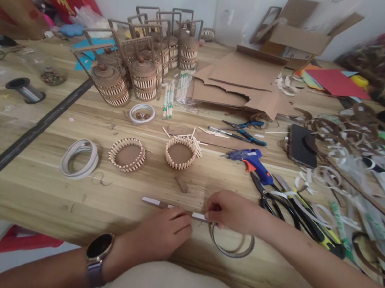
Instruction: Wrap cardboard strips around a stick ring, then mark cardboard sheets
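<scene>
My left hand (161,233), a watch on its wrist, is curled with its fingertips pressing a thin white and brown strip (153,201) that lies flat on the wooden table (38,191). My right hand (229,210) pinches the same strip at its right end. A curled band of cardboard (233,248) loops on the table just under my right hand. Beyond the strip stand two small round woven bases, one flat (127,154) and one taller with loose sticks (180,152).
A blue glue gun (251,160), scissors (279,201) and pliers (244,133) lie to the right. A tape roll (80,159) sits left. Several finished woven lanterns (141,73) stand at the back, with cardboard sheets (244,81), a phone (302,144) and scrap strips around.
</scene>
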Demonstrator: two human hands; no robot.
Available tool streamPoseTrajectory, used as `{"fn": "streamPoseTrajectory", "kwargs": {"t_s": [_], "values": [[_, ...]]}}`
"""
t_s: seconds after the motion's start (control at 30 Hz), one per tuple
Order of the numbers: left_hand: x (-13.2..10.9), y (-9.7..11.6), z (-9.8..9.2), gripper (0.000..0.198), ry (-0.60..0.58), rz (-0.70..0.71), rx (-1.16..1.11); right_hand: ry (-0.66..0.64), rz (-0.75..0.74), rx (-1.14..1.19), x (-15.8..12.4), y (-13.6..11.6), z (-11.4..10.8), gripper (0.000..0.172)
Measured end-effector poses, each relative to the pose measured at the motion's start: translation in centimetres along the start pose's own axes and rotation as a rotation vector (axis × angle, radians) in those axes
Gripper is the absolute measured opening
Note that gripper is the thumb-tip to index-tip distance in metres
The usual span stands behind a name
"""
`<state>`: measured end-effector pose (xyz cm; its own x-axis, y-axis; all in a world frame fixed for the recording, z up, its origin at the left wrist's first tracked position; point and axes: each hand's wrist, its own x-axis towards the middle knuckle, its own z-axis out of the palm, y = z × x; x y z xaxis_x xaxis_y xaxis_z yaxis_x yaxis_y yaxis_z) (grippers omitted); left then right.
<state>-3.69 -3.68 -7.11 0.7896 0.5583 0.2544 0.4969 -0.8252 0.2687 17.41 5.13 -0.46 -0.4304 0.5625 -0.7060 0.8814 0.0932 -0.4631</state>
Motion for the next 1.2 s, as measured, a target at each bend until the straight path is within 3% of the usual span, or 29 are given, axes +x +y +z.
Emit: {"fn": "streamPoseTrajectory", "kwargs": {"t_s": [0.63, 1.2], "values": [[-0.4, 0.2, 0.3, 0.025, -0.034, 0.029, 0.075, -0.022, 0.088, 0.114, -0.6, -0.3, 0.4, 0.019], [-0.4, 0.2, 0.2, 0.024, -0.025, 0.061, 0.129, 0.016, 0.149, 0.065, -0.7, -1.2, 0.9, 0.018]]}}
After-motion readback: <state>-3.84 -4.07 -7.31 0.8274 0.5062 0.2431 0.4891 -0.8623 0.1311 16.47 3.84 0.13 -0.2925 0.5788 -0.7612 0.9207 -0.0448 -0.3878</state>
